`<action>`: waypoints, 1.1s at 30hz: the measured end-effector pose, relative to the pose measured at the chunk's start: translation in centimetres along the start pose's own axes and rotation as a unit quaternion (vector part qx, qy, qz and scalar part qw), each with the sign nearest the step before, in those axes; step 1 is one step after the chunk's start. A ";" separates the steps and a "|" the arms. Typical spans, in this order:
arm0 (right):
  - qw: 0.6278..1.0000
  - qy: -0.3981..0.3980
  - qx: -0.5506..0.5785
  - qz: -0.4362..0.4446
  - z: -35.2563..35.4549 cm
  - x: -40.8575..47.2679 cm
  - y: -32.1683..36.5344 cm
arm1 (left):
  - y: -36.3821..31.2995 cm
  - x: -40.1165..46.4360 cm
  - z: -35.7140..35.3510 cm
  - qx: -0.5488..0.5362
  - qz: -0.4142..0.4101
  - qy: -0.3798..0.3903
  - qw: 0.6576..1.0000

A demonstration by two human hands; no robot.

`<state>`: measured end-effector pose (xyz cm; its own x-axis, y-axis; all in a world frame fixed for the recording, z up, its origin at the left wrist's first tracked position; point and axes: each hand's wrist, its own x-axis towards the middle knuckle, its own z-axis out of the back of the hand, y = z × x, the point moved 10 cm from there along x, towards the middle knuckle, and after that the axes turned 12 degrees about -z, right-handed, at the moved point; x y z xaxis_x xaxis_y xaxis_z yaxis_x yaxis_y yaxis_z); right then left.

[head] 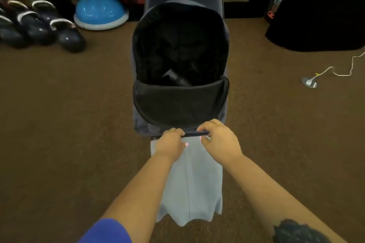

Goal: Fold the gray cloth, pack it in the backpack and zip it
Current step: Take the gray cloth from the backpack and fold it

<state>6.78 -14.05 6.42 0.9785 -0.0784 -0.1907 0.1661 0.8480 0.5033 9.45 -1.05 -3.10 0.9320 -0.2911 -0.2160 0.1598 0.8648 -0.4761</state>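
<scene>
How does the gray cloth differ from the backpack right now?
The gray cloth is pale and lies flat; the backpack is dark and bulky. The cloth lies nearer the person, the backpack beyond it, unzipped, its flap folded down. Both lie on the brown carpet.

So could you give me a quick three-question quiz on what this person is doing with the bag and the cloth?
1. True or false: the backpack is zipped shut.
2. What do the left hand and right hand both grip? A) the gray cloth B) the blue dome C) the white cable
3. Fill in: the cloth lies on the ____ side of the backpack, toward the person.

Key: 1 false, it gapes open with a dark object inside; 2 A, at its dark top edge; 3 near.
</scene>
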 end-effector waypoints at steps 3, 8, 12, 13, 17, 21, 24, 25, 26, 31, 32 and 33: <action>1.000 -0.004 0.000 -0.009 -1.0 0.4 -0.8 | 0.5 0.3 -2.4 0.049 0.029 0.048 0.997; 1.000 0.011 0.003 -0.025 -1.4 0.3 -1.7 | 0.9 0.3 -4.1 0.134 0.045 0.104 0.984; 1.000 0.011 -0.002 -0.029 -0.3 -0.1 -1.9 | -1.1 -0.6 -4.6 0.115 -0.012 0.176 0.977; 0.999 0.013 -0.003 -0.032 0.2 -0.3 -1.9 | -1.7 -0.9 -4.2 0.081 -0.018 0.170 0.982; 0.999 0.020 -0.007 -0.043 2.4 -0.9 -0.9 | -3.1 -1.9 -0.6 -0.099 -0.001 0.111 0.989; 0.999 0.027 -0.008 -0.031 5.4 -1.8 1.2 | -5.2 -2.8 4.3 -0.184 -0.013 0.072 0.980; 0.999 0.027 -0.007 -0.024 8.1 -2.7 2.9 | -8.0 -3.6 8.9 -0.208 -0.056 0.044 0.976; 0.999 0.029 -0.005 -0.019 9.0 -2.9 3.4 | -9.1 -3.9 10.5 -0.211 -0.075 0.036 0.974; 1.000 0.028 -0.002 -0.011 10.1 -3.2 4.2 | -10.3 -4.3 12.2 -0.214 -0.094 0.031 0.972; 0.999 0.017 -0.011 0.050 17.4 -4.6 9.1 | -15.9 -6.7 20.9 -0.238 -0.160 0.044 0.957; 0.997 0.019 -0.023 0.068 18.9 -5.0 10.5 | -17.0 -7.3 22.6 -0.232 -0.169 0.048 0.957; 0.996 0.023 -0.035 0.080 20.2 -5.2 11.7 | -18.0 -7.8 24.4 -0.224 -0.179 0.048 0.957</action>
<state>6.16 -14.35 30.35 0.9847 0.0839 -0.1525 -0.0025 0.8827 0.4699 7.25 -4.38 27.95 0.8057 -0.5911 -0.0382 0.2877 0.4468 -0.8471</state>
